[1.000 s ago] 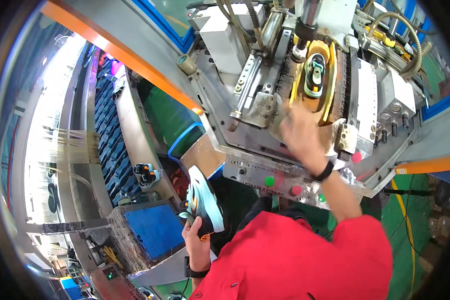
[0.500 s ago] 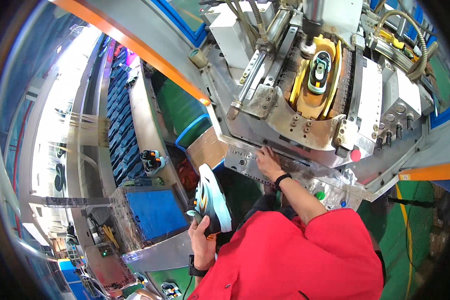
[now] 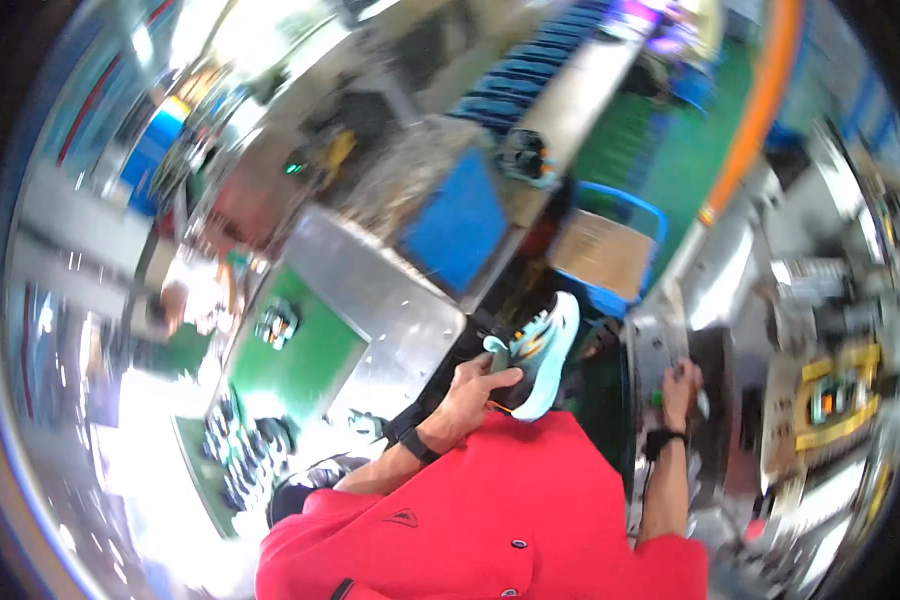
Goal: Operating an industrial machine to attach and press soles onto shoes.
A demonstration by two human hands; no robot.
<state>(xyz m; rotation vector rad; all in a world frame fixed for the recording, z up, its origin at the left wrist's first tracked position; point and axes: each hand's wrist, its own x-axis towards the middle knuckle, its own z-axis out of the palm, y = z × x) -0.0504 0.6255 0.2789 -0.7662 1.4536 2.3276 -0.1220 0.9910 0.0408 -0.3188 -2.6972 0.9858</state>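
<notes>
My left hand (image 3: 470, 394) grips a sneaker (image 3: 544, 366) by its heel end. The sneaker has a pale aqua sole and a dark and light upper with orange touches, and its toe points away from me. Over on the right, my right hand (image 3: 679, 388) rests at the metal panel (image 3: 654, 345) on the front of a machine, close to a small green button. Motion smears its fingers. Inside that machine, another shoe (image 3: 827, 405) sits between yellow mould pads (image 3: 838, 437), blurred.
A blue-topped box (image 3: 457, 222) stands beside a conveyor (image 3: 595, 85) carrying a shoe (image 3: 525, 155). Past the held sneaker is a blue-framed cart (image 3: 602, 250) with a brown board. Several shoes (image 3: 245, 450) lie on a green surface (image 3: 310, 345) at left. An orange post (image 3: 755, 120) rises at right.
The view has swung left, so the machine now lies at the right edge and the green surface with shoes shows. My left hand still holds the sneaker; my right hand remains by the panel.
</notes>
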